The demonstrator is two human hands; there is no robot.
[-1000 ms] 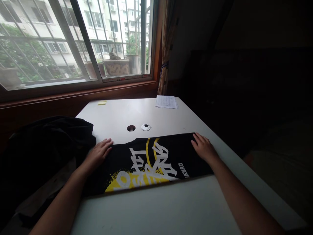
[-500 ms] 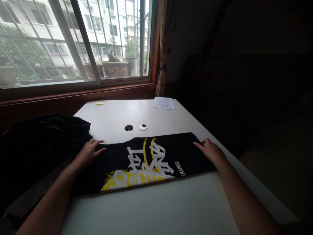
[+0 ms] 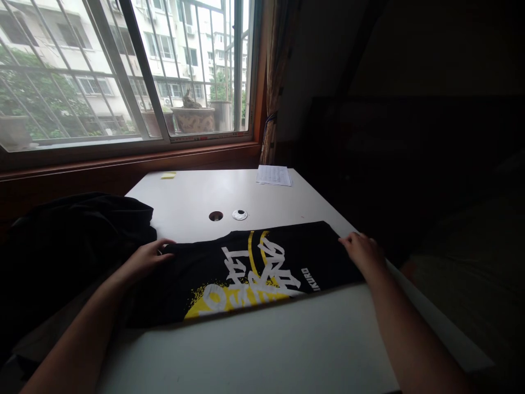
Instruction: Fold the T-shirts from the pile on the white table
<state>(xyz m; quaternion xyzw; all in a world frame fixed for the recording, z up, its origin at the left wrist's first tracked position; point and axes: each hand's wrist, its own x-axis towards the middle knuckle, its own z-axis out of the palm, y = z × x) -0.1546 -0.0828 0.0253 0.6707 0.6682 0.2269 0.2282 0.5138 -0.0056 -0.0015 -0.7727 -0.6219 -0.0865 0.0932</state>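
Note:
A black T-shirt [image 3: 229,273] with a white and yellow print lies folded into a long strip across the white table. At its left end, my left hand [image 3: 150,260] has its thumb and fingers closed round the dark cloth. My right hand [image 3: 363,253] pinches the T-shirt's far right corner, with the fingertips drawn together. Part of the strip's left end is lost in shadow beside my left forearm.
A heap of dark cloth [image 3: 82,224] rises at the table's left side. Beyond the T-shirt are a round hole [image 3: 216,216] in the white table [image 3: 279,345] and a round cover [image 3: 240,215]. Papers [image 3: 274,175] and a yellow note [image 3: 168,175] lie near the window.
The T-shirt has shifted slightly to the right. My right hand has moved right and its fingers have closed on the corner; my left thumb and fingers have come closer together on the cloth.

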